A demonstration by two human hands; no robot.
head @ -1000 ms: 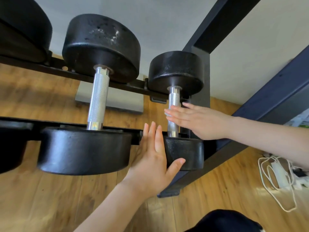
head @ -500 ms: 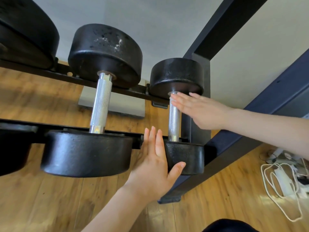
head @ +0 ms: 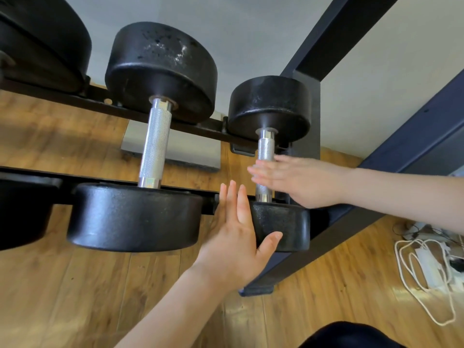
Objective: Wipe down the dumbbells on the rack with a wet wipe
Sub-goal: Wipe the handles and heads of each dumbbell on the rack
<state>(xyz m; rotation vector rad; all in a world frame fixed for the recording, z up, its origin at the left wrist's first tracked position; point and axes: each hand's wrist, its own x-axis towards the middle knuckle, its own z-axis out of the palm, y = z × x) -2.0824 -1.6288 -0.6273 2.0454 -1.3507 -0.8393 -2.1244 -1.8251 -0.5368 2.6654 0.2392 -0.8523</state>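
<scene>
A small black dumbbell [head: 270, 106] with a knurled silver handle lies across the dark rack's rails [head: 190, 129] at the right end. My left hand [head: 236, 237] presses flat against the near head of this dumbbell, fingers straight, thumb under the head. My right hand [head: 298, 180] lies flat with straight fingers across the lower part of the handle, slightly blurred. No wet wipe shows in either hand. A larger black dumbbell [head: 155, 144] sits to the left on the same rails.
A still bigger dumbbell head [head: 40, 43] fills the upper left corner. The rack's dark upright frame [head: 326, 46] rises on the right. White cables and a power strip [head: 426, 270] lie on the wooden floor at the lower right. A grey wall stands behind.
My right hand slid up the small dumbbell's handle toward the far head, then back down to its lower part. My left hand stayed pressed on the near head.
</scene>
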